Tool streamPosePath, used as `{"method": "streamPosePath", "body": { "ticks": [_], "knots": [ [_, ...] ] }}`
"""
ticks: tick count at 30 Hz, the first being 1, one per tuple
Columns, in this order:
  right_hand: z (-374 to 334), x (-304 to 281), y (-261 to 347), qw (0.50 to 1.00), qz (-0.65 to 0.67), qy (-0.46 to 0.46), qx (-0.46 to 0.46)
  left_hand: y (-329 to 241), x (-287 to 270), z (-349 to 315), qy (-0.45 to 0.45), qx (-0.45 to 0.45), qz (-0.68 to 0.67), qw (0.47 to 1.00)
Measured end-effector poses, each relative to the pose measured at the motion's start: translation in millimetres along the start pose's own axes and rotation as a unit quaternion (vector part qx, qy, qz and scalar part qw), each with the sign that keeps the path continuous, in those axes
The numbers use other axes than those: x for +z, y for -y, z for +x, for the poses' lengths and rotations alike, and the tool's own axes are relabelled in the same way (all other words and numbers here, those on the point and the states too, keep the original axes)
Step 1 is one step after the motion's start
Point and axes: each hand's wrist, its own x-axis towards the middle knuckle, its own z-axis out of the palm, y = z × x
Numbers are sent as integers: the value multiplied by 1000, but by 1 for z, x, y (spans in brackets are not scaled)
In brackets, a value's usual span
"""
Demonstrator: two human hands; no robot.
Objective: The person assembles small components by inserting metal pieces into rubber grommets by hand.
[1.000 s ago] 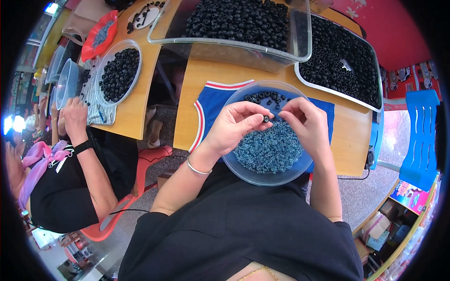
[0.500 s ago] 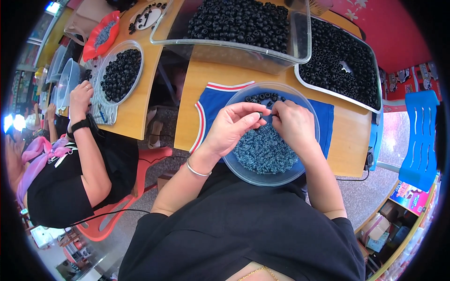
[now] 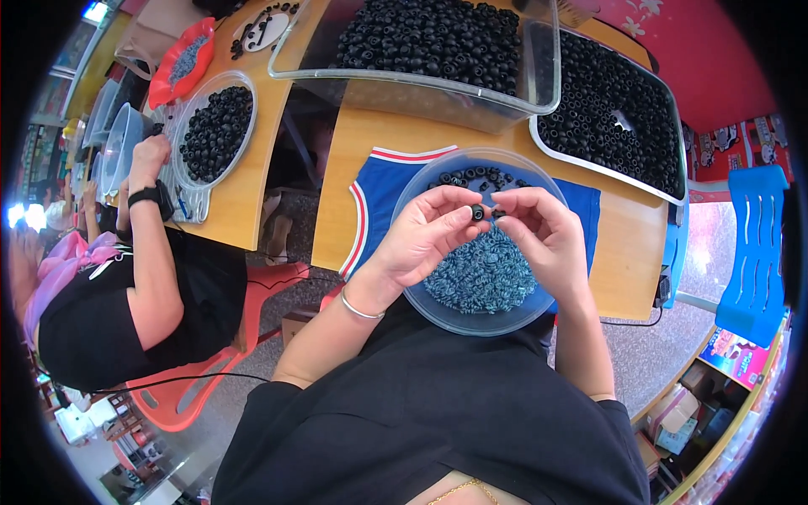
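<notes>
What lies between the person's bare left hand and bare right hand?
The head view shows a small, round black part pinched by the left hand and a tiny dark piece at the right hand.

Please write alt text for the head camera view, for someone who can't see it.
A person's left hand pinches a black part above a bowl of blue-grey pieces, the right hand holding a small dark piece beside it; a tub and a tray of black parts stand beyond.

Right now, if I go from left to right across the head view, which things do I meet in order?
Pink scarf, the nearer co-worker's hand, oval heap of black pieces, person's left hand, black ring-shaped piece at its fingertips, person's right hand, blue slotted chair back.
</notes>
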Motion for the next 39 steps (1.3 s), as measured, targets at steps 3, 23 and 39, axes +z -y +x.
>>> {"method": "streamPosePath", "body": {
  "ticks": [3, 23, 39],
  "knots": [
    [-3, 0, 1, 998, -53, 3, -25, 3, 1, 1, 8, -4, -25, 1000],
    [-5, 2, -5, 987, -140, 2, -80, 5, 1, 2, 15, -10, 4, 1000],
    [-7, 5, -5, 994, -79, 26, -64, -9, 19, 7, 17, 26, 122, 992]
  ]
}}
